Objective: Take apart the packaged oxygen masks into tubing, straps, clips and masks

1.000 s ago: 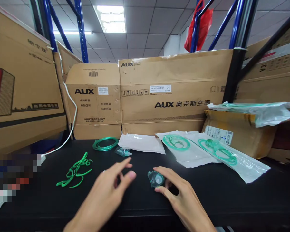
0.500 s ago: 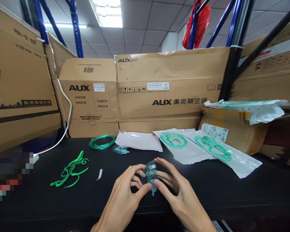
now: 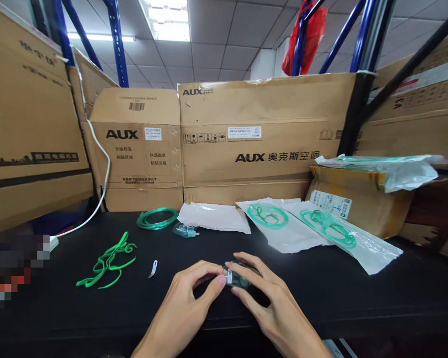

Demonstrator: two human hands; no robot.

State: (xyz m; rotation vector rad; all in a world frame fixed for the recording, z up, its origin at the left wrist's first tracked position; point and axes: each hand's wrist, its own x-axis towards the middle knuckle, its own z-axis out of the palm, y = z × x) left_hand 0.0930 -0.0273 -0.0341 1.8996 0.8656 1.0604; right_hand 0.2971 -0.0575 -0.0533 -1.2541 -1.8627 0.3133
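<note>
Both my hands meet at the near middle of the black table (image 3: 358,298). My left hand (image 3: 186,303) and my right hand (image 3: 265,298) pinch a small clear green-tinted plastic mask piece (image 3: 234,277) between their fingertips, low over the tabletop. A small metal strip (image 3: 153,268) lies on the table to the left of my left hand. Further left lies a tangled green elastic strap (image 3: 106,261).
A coil of green tubing (image 3: 157,219) and a small clear plastic part (image 3: 184,230) lie at the back left. White and clear packets (image 3: 321,233) holding green tubing lie at the back right. Cardboard boxes (image 3: 254,139) wall in the rear and sides. A white cable (image 3: 100,194) hangs at left.
A second ago only my right hand touched the piece on the table. Both hands then lifted it upright, and now they have lowered it toward the tabletop, still pinched.
</note>
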